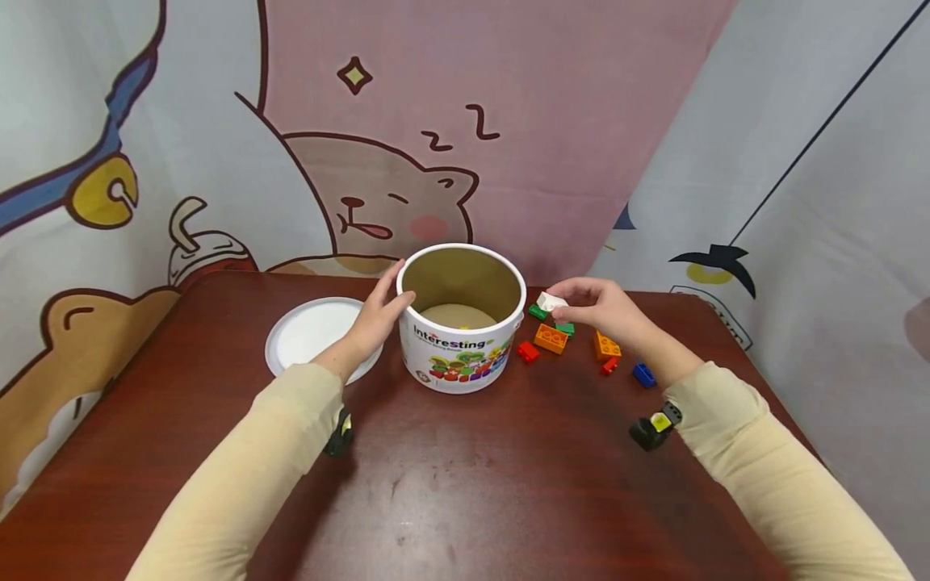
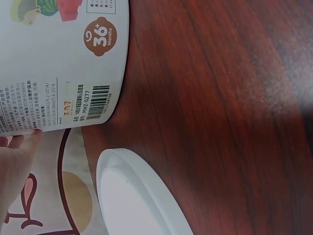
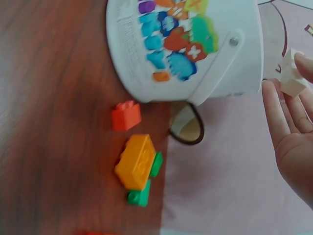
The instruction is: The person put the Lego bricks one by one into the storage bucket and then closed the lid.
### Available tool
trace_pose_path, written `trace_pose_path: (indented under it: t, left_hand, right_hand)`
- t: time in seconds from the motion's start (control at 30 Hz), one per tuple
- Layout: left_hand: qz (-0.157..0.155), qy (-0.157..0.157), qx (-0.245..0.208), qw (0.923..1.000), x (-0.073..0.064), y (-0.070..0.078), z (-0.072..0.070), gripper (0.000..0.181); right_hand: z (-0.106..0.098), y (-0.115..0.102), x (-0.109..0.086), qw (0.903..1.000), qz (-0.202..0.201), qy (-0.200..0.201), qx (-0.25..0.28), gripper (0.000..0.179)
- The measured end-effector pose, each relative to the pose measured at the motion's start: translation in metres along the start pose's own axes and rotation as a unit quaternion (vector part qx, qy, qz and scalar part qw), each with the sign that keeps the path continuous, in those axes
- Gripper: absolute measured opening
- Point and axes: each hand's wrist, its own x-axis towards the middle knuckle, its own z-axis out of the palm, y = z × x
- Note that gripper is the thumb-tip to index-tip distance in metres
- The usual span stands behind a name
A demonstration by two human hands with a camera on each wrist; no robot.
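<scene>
A white bucket with printed pictures stands upright on the table, its top uncovered. My left hand rests against the bucket's left rim, thumb at the edge and fingers along the outer wall. To the right of the bucket, my right hand pinches a white toy brick between thumb and fingers, raised above the loose bricks. The right wrist view shows that white brick at its right edge. Inside the bucket, a small yellow piece just shows; the rest of its contents is hidden by the wall.
A white round lid lies left of the bucket. Right of it are an orange brick, a red brick, a green brick, another orange brick and a blue brick. A patterned cloth hangs behind the table.
</scene>
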Motion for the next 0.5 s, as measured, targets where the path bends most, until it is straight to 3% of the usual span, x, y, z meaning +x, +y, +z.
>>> trace_pose_path:
  t: [0.17,0.5]
  left_hand:
    - [0.004,0.001,-0.005,1.0,0.0,0.0,-0.001,0.06]
    - [0.009,0.004,-0.024,0.9997,0.0,-0.002,0.001,0.06]
  right_hand:
    - [0.009,-0.014,0.013,0.9993,-0.021,-0.002,0.032,0.036]
    - [0.034,-0.035,0.037,0.9984,-0.035,0.011,0.042,0.037]
